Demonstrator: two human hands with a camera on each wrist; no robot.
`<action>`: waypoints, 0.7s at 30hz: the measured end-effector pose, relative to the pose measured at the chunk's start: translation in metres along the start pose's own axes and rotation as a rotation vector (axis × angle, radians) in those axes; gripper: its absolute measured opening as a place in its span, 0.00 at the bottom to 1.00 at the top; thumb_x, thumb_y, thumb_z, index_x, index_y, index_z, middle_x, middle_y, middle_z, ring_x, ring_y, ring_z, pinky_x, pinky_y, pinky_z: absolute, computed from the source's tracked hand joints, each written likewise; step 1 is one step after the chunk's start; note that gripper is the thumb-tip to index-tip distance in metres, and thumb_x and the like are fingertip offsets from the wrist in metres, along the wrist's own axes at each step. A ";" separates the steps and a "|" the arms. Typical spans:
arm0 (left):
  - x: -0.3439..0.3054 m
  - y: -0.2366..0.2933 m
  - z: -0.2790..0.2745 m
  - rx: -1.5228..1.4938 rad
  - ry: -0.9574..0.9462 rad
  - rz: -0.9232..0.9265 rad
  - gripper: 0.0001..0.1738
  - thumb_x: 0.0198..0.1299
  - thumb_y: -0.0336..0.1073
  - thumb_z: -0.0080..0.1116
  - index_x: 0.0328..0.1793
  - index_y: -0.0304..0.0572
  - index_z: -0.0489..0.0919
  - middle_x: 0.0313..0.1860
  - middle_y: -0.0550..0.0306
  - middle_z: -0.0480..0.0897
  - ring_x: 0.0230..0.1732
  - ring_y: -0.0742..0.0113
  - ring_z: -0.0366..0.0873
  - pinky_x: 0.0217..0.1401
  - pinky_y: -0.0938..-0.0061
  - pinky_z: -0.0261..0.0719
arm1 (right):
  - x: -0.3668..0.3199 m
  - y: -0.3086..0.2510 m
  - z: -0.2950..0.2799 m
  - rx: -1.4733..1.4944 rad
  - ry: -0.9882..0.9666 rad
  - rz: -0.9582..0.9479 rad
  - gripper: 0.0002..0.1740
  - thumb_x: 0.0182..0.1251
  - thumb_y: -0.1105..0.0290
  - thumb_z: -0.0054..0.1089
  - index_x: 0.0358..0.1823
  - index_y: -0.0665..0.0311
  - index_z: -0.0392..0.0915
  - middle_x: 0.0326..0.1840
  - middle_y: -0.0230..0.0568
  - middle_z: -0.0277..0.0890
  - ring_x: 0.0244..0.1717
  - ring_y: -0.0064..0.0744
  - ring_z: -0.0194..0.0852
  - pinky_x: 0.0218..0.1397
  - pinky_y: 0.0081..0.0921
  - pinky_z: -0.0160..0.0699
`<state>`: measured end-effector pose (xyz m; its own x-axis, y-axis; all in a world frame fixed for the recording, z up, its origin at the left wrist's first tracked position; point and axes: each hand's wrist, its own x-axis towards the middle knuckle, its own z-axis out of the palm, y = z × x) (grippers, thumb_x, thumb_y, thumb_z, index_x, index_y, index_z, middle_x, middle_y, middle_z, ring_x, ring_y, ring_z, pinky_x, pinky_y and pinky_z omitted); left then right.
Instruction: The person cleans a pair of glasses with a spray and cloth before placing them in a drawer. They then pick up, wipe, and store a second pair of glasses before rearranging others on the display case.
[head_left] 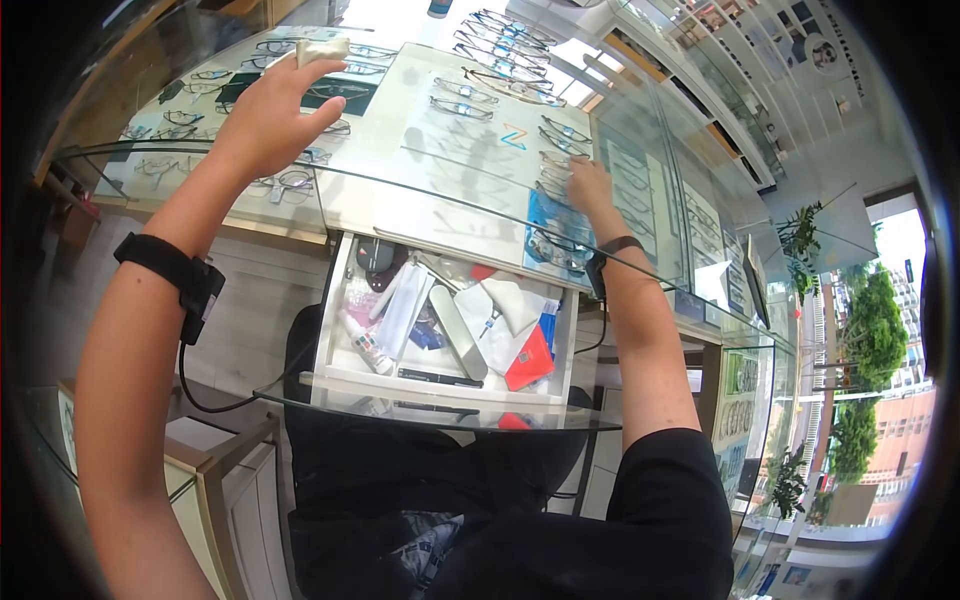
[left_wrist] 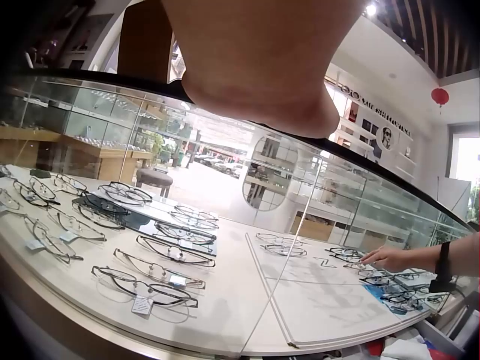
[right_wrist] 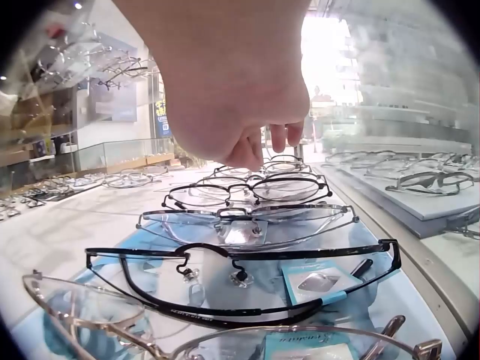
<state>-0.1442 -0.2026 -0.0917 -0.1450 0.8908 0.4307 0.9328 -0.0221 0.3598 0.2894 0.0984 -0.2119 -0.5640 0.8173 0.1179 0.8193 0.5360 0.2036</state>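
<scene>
In the head view the left hand (head_left: 268, 118) is over the glass counter on the left, thumb and index finger spread apart, with a pale crumpled cloth (head_left: 324, 50) at its far fingers. Only the underside of that hand and wrist (left_wrist: 259, 90) fills the top of the left wrist view. The right hand (head_left: 590, 187) reaches down to a column of eyeglasses (head_left: 552, 172) on the counter's right part. Its fingers (right_wrist: 247, 150) bend down at the farther frames in the right wrist view; their tips are partly hidden, so a grip cannot be told. Nearer lies a black-rimmed pair (right_wrist: 240, 300).
An open drawer (head_left: 325, 345) below the counter holds a red card (head_left: 530, 360), papers and a grey case. More eyeglasses (head_left: 505, 42) stand in rows at the back and left. A blue printed sheet (head_left: 545, 228) lies under the nearer right frames. Glass edges cross the front.
</scene>
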 end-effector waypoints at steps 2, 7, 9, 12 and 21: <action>0.001 -0.001 0.001 0.005 0.000 0.000 0.29 0.70 0.50 0.57 0.75 0.52 0.76 0.72 0.42 0.77 0.73 0.42 0.74 0.77 0.56 0.69 | 0.001 0.003 0.004 -0.002 -0.004 0.014 0.23 0.66 0.70 0.55 0.62 0.58 0.84 0.74 0.35 0.77 0.70 0.52 0.72 0.71 0.46 0.73; 0.000 0.001 0.000 0.020 0.001 0.003 0.29 0.70 0.50 0.57 0.75 0.53 0.76 0.72 0.42 0.77 0.72 0.42 0.74 0.76 0.56 0.69 | -0.002 0.001 0.003 0.044 0.009 0.017 0.22 0.67 0.69 0.55 0.62 0.57 0.84 0.73 0.35 0.76 0.69 0.53 0.71 0.71 0.48 0.72; -0.001 0.002 -0.001 0.025 -0.001 -0.015 0.29 0.70 0.51 0.57 0.75 0.54 0.76 0.72 0.42 0.77 0.73 0.43 0.74 0.76 0.56 0.70 | -0.003 0.000 0.000 0.045 0.000 0.020 0.22 0.67 0.69 0.55 0.62 0.57 0.84 0.74 0.35 0.75 0.70 0.53 0.70 0.71 0.48 0.72; -0.001 0.002 -0.002 0.017 -0.010 -0.022 0.29 0.70 0.51 0.57 0.75 0.54 0.76 0.72 0.42 0.77 0.73 0.43 0.74 0.76 0.56 0.70 | -0.003 0.000 0.005 0.041 0.044 0.003 0.20 0.69 0.68 0.54 0.59 0.58 0.85 0.72 0.37 0.77 0.69 0.54 0.71 0.69 0.49 0.74; -0.001 0.002 -0.001 0.020 0.001 -0.004 0.29 0.71 0.51 0.57 0.75 0.52 0.77 0.72 0.41 0.77 0.73 0.42 0.74 0.77 0.56 0.70 | -0.001 -0.003 0.008 0.040 0.085 0.002 0.18 0.69 0.68 0.55 0.56 0.60 0.87 0.69 0.39 0.79 0.65 0.55 0.74 0.68 0.49 0.75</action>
<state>-0.1429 -0.2037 -0.0900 -0.1493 0.8902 0.4303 0.9386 -0.0093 0.3448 0.2888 0.0977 -0.2203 -0.5680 0.7983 0.2002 0.8227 0.5441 0.1648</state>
